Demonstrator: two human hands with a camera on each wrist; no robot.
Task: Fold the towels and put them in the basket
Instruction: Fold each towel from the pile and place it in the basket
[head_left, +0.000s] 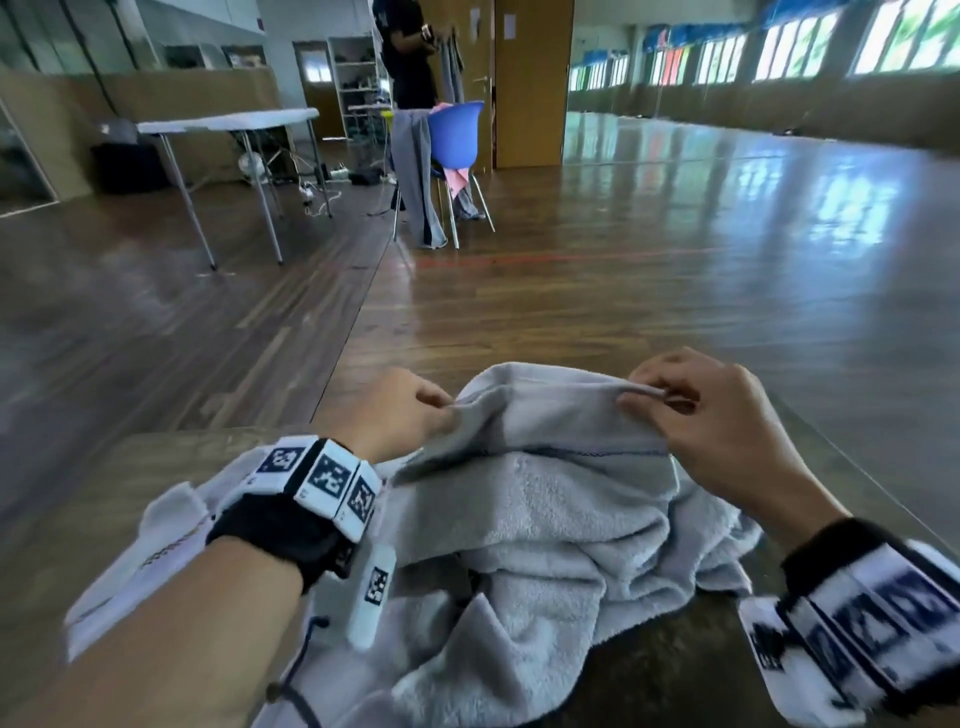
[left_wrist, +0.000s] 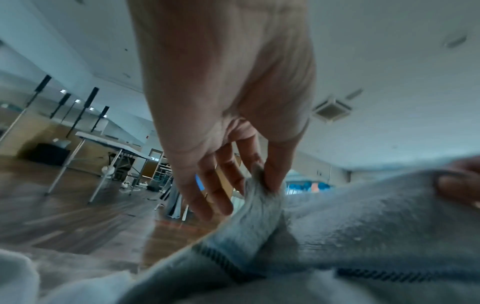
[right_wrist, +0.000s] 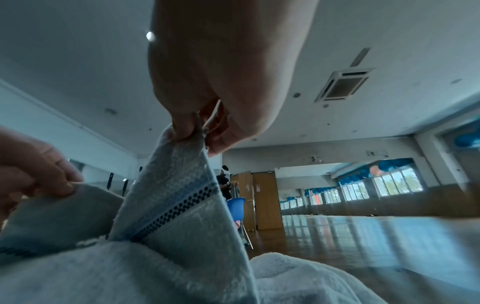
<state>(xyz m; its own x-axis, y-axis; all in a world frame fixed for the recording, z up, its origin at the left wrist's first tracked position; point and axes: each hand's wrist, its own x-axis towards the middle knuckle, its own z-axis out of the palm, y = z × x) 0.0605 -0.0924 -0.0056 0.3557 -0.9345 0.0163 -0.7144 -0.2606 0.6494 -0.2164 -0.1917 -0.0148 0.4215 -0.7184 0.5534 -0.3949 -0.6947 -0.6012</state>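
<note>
A crumpled light grey towel (head_left: 545, 519) with a dark stitched stripe lies heaped on the brown table (head_left: 78, 493) in front of me. My left hand (head_left: 410, 410) pinches its upper edge at the left, thumb against finger (left_wrist: 262, 181). My right hand (head_left: 675, 400) pinches the same edge further right, lifting a corner (right_wrist: 192, 131). Between the two hands the towel's edge (head_left: 550, 384) is raised above the heap. No basket shows in any view.
A second whitish cloth (head_left: 156, 551) lies under my left forearm. Beyond the table's far edge is open wooden floor. A blue chair (head_left: 457, 140) draped with grey cloth, a white folding table (head_left: 228, 122) and a standing person (head_left: 410, 57) are far back.
</note>
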